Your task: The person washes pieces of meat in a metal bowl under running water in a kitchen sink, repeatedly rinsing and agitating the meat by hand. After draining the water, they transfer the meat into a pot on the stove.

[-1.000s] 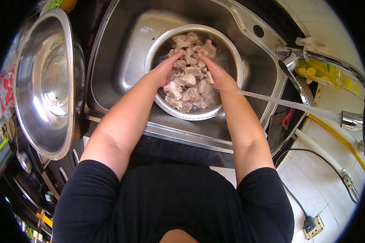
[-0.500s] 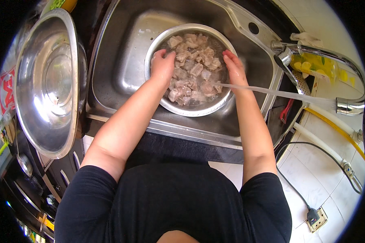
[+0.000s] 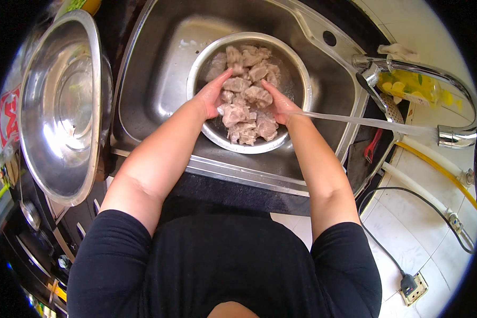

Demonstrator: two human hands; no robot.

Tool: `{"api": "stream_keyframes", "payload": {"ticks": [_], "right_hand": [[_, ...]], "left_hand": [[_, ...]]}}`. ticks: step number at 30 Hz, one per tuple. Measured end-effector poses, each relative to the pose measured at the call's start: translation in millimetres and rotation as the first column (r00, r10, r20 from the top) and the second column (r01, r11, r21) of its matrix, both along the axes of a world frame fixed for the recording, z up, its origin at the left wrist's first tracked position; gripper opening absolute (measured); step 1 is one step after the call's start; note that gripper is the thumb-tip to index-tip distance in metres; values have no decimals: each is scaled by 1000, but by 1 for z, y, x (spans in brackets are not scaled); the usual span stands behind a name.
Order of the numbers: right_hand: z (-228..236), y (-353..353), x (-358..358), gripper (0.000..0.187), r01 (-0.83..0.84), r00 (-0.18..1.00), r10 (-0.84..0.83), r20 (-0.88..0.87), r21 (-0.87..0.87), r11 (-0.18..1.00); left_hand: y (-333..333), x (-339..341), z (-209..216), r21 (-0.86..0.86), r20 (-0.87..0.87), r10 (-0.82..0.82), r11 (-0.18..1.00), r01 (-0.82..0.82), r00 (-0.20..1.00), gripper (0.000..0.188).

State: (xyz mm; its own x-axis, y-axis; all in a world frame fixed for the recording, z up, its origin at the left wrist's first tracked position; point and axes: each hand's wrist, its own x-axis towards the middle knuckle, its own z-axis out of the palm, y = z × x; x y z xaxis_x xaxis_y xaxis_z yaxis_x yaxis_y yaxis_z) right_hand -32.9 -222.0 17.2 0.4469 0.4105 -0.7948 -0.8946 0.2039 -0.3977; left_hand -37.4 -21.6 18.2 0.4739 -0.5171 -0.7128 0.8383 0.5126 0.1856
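A round steel bowl stands in the sink, holding water and several chunks of pale, greyish-pink raw meat. My left hand presses against the left side of the meat, thumb and fingers partly curved. From the other side my right hand cups the pile, so the chunks are gathered between both palms. Lower parts of the fingers are hidden by meat. A stream of water from the tap reaches my right wrist.
A large empty-looking steel basin leans at the left of the sink. On the right are a yellow bottle, a red-handled tool, a yellow hose and a black cable with its plug at a wall socket.
Both hands have moved inward from the bowl's sides and gathered the meat into a heap between them. The chunks now sit higher and closer together. The water stream now meets my right wrist.
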Motion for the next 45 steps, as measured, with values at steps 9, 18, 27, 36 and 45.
{"api": "stream_keyframes", "payload": {"ticks": [9, 18, 27, 36, 45], "right_hand": [[60, -28, 0, 57, -24, 893, 186, 411, -370, 929], [-7, -17, 31, 59, 321, 788, -35, 615, -362, 875], [2, 3, 14, 60, 225, 974, -224, -19, 65, 972], [50, -20, -9, 51, 28, 953, 49, 300, -249, 968], [81, -69, -49, 32, 262, 828, 41, 560, -449, 855]], "left_hand": [[0, 9, 37, 535, 575, -147, 811, -235, 805, 51], [-15, 34, 1, 820, 407, -418, 559, -123, 812, 83], [-7, 29, -3, -54, -80, -105, 993, 101, 991, 57], [-3, 14, 47, 473, 224, -240, 874, 110, 945, 32], [17, -5, 31, 646, 586, -147, 678, -350, 797, 20]]}}
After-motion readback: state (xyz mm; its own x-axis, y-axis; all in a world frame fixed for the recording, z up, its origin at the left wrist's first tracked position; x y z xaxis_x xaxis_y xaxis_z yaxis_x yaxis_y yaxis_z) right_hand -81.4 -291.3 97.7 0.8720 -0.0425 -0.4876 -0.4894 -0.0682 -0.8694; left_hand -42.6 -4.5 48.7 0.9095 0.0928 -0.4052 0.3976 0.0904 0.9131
